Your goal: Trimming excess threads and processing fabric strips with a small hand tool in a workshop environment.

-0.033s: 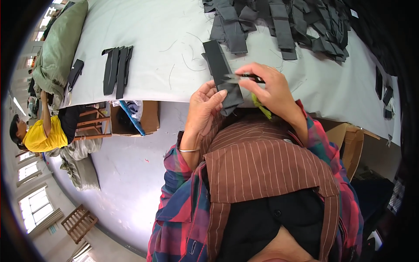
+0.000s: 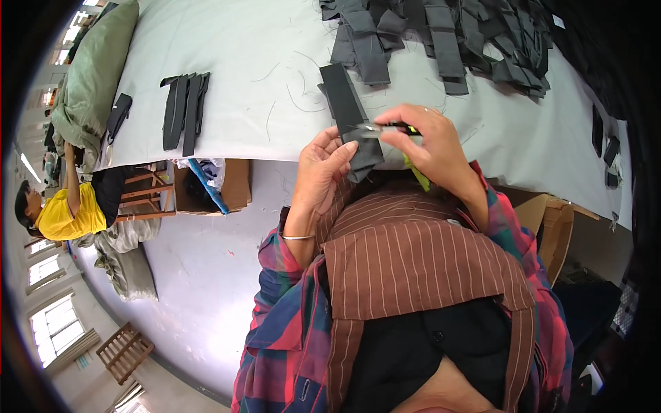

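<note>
While left hand [image 2: 322,167] pinches strip [image 2: 343,96] across bench's [image 2: 241,103] near edge, likely to steady it, right hand [image 2: 435,143] holds snips [image 2: 395,127], blades [image 2: 370,129] at strip's right side.

Left hand [image 2: 321,165]: pinching, fingers bent, thumb extended rightward
Right hand [image 2: 428,143]: curled in a grip, thumb and index finger pointing left
Left forearm [image 2: 301,249]: rising nearly upright
Right forearm [image 2: 472,195]: slanting up leftward

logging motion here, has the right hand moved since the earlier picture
Yes, slightly: the right hand has shifted rightward and toward the near edge of the white table.
</note>
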A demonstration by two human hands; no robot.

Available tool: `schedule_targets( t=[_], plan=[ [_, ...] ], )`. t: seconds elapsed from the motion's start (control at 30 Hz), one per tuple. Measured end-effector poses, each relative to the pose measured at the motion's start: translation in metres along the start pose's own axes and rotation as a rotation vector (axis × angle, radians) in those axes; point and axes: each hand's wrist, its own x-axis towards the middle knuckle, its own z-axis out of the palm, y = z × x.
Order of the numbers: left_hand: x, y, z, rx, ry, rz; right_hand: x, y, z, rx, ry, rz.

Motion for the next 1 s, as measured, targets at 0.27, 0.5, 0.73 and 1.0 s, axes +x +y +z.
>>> schedule_targets(
  t=[0.27, 0.5, 0.73, 1.0],
  plan=[
    [-0.001, 0.001, 0.003, 0.006, -0.012, 0.05, -0.024, -0.007, -0.008, -0.206, -0.121, -0.055],
    [-0.012, 0.006, 0.007, 0.007, -0.01, 0.097, -0.026, -0.017, -0.006, -0.163, -0.092, -0.09],
    [-0.023, 0.019, 0.013, 0.009, -0.007, 0.119, -0.026, -0.03, -0.007, -0.182, -0.081, -0.114],
    [-0.026, 0.04, 0.025, 0.022, -0.009, 0.13, -0.022, -0.03, -0.014, 0.09, 0.021, 0.004]
  ],
)
